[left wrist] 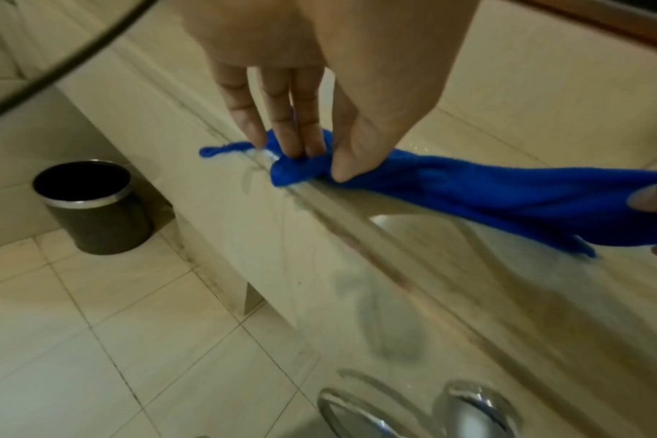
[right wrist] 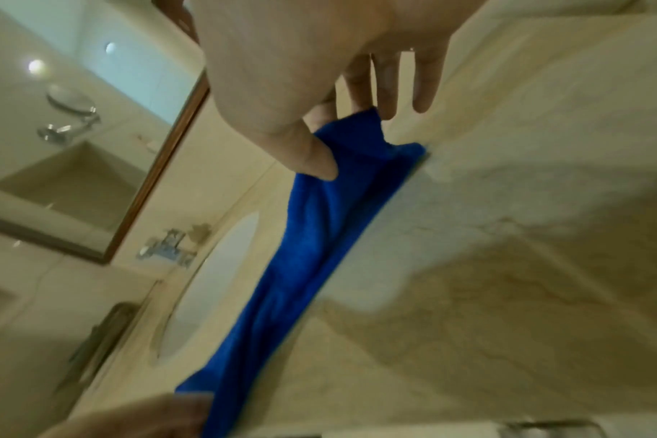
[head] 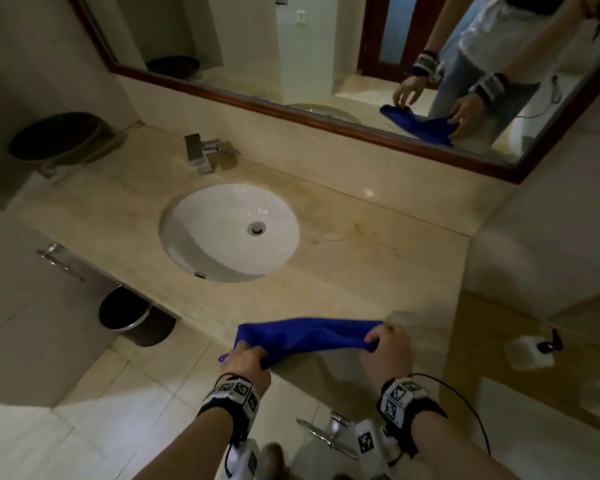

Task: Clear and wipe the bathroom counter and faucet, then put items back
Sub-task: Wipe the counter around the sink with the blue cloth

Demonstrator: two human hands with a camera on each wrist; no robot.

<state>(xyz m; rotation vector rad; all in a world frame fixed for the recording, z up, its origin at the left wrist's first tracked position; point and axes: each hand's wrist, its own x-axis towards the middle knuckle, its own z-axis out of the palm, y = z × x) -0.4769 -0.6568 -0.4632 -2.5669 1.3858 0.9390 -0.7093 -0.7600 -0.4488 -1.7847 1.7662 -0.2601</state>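
Note:
A blue cloth [head: 305,336] is stretched along the front edge of the beige marble counter [head: 378,258]. My left hand [head: 246,356] pinches its left end between thumb and fingers [left wrist: 301,148]. My right hand [head: 383,337] pinches the right end [right wrist: 342,139], thumb pressed on the cloth [right wrist: 312,237]. The white oval sink [head: 229,233] lies beyond the cloth, and the chrome faucet [head: 201,152] stands behind it at the back of the counter.
A dark bin [head: 125,311] stands on the tiled floor under the counter's left part, also seen in the left wrist view [left wrist: 90,204]. A wood-framed mirror [head: 326,112] runs along the back wall. A dark bowl [head: 56,138] sits in a niche at far left. White items [head: 530,349] lie lower right.

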